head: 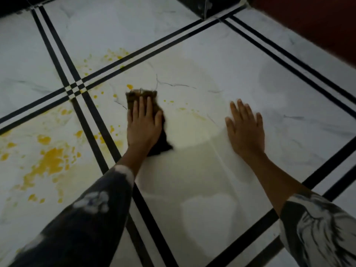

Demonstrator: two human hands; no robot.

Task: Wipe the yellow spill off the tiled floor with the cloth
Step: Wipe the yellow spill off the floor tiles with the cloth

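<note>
Left hand (143, 122) presses cloth (147, 99) beside yellow spill (50, 160).

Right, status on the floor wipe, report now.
Left hand flat on cloth, pressing it to the floor. Right hand flat on tile, bare. Yellow spill thick at left, unwiped. Nothing in the way.

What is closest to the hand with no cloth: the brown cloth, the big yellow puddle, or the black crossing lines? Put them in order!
From the right hand, flat on the tile:
1. Brown cloth, to its left, under the left hand.
2. Black crossing lines, farther left and up.
3. Big yellow puddle, far left on the next tile.
</note>
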